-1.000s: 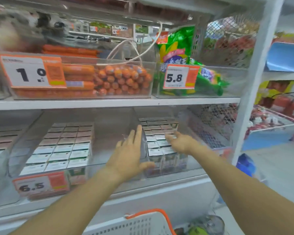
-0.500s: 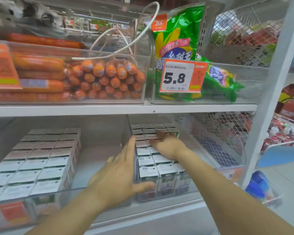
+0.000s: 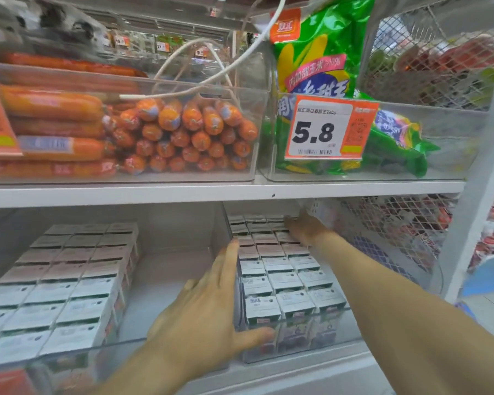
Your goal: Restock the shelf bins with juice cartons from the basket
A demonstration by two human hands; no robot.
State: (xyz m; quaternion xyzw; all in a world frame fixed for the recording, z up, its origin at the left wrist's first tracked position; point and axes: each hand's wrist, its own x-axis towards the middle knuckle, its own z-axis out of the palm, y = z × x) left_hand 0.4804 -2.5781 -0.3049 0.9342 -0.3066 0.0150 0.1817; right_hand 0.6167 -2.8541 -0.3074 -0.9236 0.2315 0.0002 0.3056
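On the lower shelf a clear bin (image 3: pixel 337 342) holds three rows of small juice cartons (image 3: pixel 285 280) with white tops. My left hand (image 3: pixel 208 312) lies flat against the bin's left wall, fingers straight, thumb across its front. My right hand (image 3: pixel 304 228) reaches deep under the shelf board and rests on the rear cartons of the right row; its fingertips are hard to make out. A second clear bin (image 3: pixel 77 352) at the left holds more cartons (image 3: pixel 69 283). The basket is out of view.
The white shelf board (image 3: pixel 183 192) sits low over the cartons. Above it stand a bin of orange sausages (image 3: pixel 183 132) and a bin of green corn-sausage packs (image 3: pixel 320 52) with a 5.8 price tag (image 3: pixel 330 129). A wire mesh basket (image 3: pixel 391 238) borders the right.
The camera has moved closer and higher, so the basket has dropped out of view. My right hand has slid further back along the carton tops. My left hand stays on the bin's left wall.
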